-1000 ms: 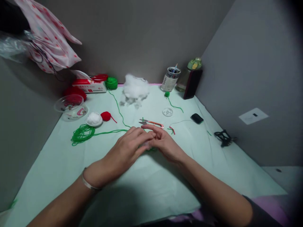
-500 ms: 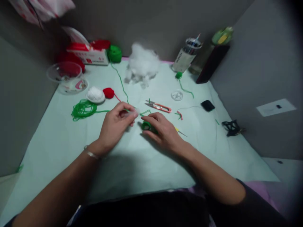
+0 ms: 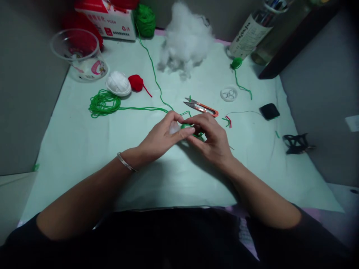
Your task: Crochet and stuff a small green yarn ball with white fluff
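My two hands meet near the middle of the table. My right hand (image 3: 215,138) grips a small green crocheted piece (image 3: 185,127), partly hidden behind the fingers. A tuft of white stuffing (image 3: 174,127) shows in my left hand (image 3: 158,137), between thumb and forefinger. My left thumb and fingertips press at the opening of the green piece, where some white shows. Just beyond the hands lie orange thread snips (image 3: 206,108). Green yarn (image 3: 146,108) runs from the hands toward a loose green coil (image 3: 104,104) at left.
A heap of white stuffing (image 3: 187,35) sits at the back. White yarn (image 3: 118,83), a red yarn ball (image 3: 136,82) and a clear plastic tub (image 3: 92,67) stand left. At right are a small lid of rings (image 3: 228,94), a black square (image 3: 269,111) and a black claw clip (image 3: 295,144).
My left hand has come rightward with the stuffing and now touches the green piece. My right hand has lifted the green piece and turned its opening toward the left. The camera view has shifted.
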Demonstrator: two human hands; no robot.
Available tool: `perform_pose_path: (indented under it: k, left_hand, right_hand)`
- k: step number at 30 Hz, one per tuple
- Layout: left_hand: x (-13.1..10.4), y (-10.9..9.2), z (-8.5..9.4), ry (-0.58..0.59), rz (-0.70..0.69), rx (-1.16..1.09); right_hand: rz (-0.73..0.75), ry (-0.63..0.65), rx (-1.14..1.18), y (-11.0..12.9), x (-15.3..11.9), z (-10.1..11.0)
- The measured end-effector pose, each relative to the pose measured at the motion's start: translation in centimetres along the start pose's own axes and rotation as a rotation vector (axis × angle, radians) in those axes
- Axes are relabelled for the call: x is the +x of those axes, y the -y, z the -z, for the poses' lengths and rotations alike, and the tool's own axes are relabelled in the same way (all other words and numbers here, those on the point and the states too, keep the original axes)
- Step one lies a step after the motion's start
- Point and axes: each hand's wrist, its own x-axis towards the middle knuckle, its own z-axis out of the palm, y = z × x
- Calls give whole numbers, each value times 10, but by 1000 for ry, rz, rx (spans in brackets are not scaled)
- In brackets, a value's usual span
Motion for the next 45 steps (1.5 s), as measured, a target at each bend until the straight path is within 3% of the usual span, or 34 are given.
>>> perform_pose_path:
  k: [5, 8, 11, 14, 18, 20, 24, 29, 34, 39, 45]
  left_hand:
    - [1, -1, 4, 107, 32, -99]
    - [2, -2, 9, 33, 48, -180]
    - [2, -3, 11, -26, 42, -116]
    - [2, -5, 9, 1, 32, -21]
    - [2, -7, 5, 24, 34, -13]
    - [2, -9, 5, 16, 52, -24]
    - [2, -9, 4, -4, 48, -25]
    - [3, -5, 1, 26, 113, -73]
    - [2, -7, 5, -60, 217, -281]
    - [1, -15, 13, -80, 211, -447]
    - [5, -15, 9, -127, 200, -534]
  right_hand:
    - [-135, 35, 125, 2, -1, 1]
    - [-262, 109, 124, 3, 2, 8]
    - [-178, 21, 143, 9, 7, 15]
    - [-153, -62, 379, 17, 9, 21]
    - [-358, -18, 691, 20, 10, 23]
    - [-399, 7, 586, 18, 10, 21]
    - [-406, 226, 288, 13, 10, 18]
    - [-439, 358, 191, 10, 10, 22]
    - [-565, 361, 540, 4, 14, 23]
    - [-706, 225, 789, 2, 19, 23]
    - [-799, 258, 1074, 1, 20, 23]
